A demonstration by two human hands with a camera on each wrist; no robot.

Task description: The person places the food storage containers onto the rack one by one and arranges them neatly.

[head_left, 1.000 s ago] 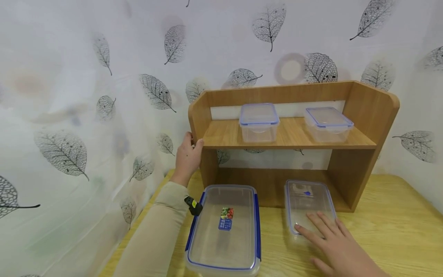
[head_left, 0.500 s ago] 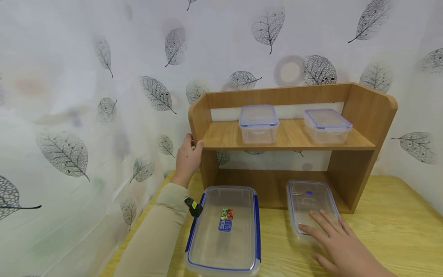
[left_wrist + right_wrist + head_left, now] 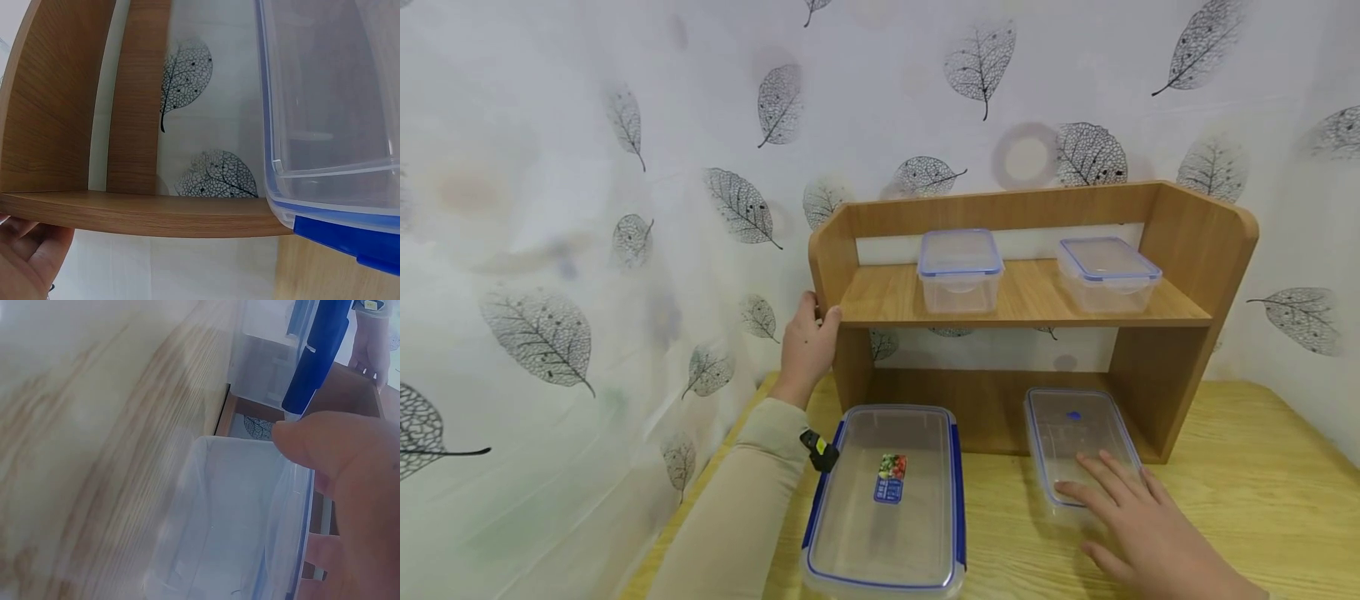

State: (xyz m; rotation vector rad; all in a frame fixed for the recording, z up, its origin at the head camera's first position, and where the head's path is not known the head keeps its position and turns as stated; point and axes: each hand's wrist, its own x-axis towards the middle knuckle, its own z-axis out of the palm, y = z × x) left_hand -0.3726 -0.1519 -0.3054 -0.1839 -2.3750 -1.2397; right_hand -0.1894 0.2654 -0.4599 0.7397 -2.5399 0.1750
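In the head view my left hand (image 3: 807, 346) holds the left side panel of a two-tier wooden shelf (image 3: 1037, 321), thumb at its front edge and fingers on the outer face. My right hand (image 3: 1142, 521) rests on the lid of a clear food container (image 3: 1063, 429) with a thin blue seal, its fingers extended and the thumb apart. That container stands at the lower right opening, its far end in front of the bottom tier. A larger clear container (image 3: 883, 533) with dark blue side clips and a label stands on the table to the left.
Two smaller lidded containers, one in the middle (image 3: 960, 271) and one at the right (image 3: 1107, 275), stand on the upper tier. The shelf stands on a yellow wood-grain table (image 3: 1262, 492), against a wall (image 3: 880, 92) with a leaf pattern.
The container under my right hand has slid a little to the right and slightly towards the shelf, the hand moving with it. My left hand stays at the side panel.
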